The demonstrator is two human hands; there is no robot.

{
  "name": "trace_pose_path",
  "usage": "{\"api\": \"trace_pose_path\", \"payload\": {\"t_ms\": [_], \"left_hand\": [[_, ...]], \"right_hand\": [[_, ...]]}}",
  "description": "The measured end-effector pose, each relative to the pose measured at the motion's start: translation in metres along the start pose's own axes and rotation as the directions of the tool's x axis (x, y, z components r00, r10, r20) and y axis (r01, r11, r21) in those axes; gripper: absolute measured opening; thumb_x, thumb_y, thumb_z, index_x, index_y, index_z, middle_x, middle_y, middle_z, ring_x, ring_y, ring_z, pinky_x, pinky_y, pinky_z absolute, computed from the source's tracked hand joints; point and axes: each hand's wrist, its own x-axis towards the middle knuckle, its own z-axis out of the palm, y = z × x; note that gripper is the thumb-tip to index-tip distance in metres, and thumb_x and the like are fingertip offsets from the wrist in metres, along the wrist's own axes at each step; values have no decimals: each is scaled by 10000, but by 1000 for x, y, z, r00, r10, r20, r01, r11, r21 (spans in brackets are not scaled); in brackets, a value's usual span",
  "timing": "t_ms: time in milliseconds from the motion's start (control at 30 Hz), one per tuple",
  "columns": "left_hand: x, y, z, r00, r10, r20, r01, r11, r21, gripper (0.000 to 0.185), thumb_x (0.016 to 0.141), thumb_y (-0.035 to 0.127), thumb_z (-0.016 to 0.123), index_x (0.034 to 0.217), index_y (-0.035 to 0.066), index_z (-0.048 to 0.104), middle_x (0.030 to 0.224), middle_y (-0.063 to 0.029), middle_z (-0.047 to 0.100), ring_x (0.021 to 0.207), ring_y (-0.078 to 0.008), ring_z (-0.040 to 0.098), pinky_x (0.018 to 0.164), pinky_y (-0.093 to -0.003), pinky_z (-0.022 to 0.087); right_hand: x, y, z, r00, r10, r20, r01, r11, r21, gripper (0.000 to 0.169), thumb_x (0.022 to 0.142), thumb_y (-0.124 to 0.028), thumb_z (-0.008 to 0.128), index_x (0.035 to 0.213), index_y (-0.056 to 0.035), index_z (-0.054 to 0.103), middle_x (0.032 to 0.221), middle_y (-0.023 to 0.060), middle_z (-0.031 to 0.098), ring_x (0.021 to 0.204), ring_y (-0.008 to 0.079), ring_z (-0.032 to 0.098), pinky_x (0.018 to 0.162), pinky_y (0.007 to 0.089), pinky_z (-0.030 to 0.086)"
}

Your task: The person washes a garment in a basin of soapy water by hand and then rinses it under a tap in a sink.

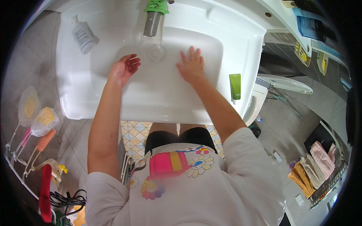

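Over the left part of a white washbasin (pixel 135 111) is my left hand (pixel 125 69), palm turned up and inward, fingers loosely curled around nothing. My right hand (pixel 193 64) is spread over the right side of the bowl, empty and slightly blurred. Between and beyond the hands, water seems to run from a metal faucet (pixel 152 24) with a green cover (pixel 156 6) on it. A white pump bottle (pixel 84 38) lies or stands on the basin's left ledge; which one I cannot tell. A green squeeze tube (pixel 235 87) rests on the right ledge.
Bath sponges in clear plastic (pixel 45 117), a red band (pixel 45 192) and a coiled black cord (pixel 68 199) hang at the lower left. At the right are an open-lidded toilet or washer (pixel 256 99), a rack with folded towels (pixel 322 159), and a shelf with a blue package (pixel 309 28).
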Motion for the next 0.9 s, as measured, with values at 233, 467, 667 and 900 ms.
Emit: {"api": "trace_pose_path", "payload": {"t_ms": [233,467,667,900], "left_hand": [[0,-4,-11,999,23,-39,-24,999,-26,276,908,212,415,1070,31,545,972,-96,606,899,-201,559,825,-320,440],[8,-8,-14,1000,14,-12,-15,998,-55,268,902,210,433,1064,33,554,954,-86,610,878,-199,565,812,-310,448],[14,-9,-5,1000,27,16,-26,998,-65,248,902,204,430,1038,42,560,957,-90,614,881,-195,572,790,-305,445],[20,-7,3,999,13,-42,-18,994,-107,217,870,176,496,1027,33,543,958,-84,613,886,-213,576,810,-306,456]], "right_hand": [[-112,-20,7,861,-257,439,188,963,194,528,926,-378,331,1331,-40,319,1419,148,249,1320,271,230,1054,437,236],[-215,62,-48,984,-61,170,42,993,114,545,871,-286,471,1354,-99,302,1429,98,260,1320,271,238,1060,421,219],[-241,98,-54,990,103,97,-123,964,234,436,886,-221,482,1256,7,440,1280,173,463,1206,314,421,1024,361,302],[-221,114,-73,778,495,387,84,-692,717,431,943,-251,301,1227,44,436,1267,171,472,1184,269,445,1004,366,340]]}}
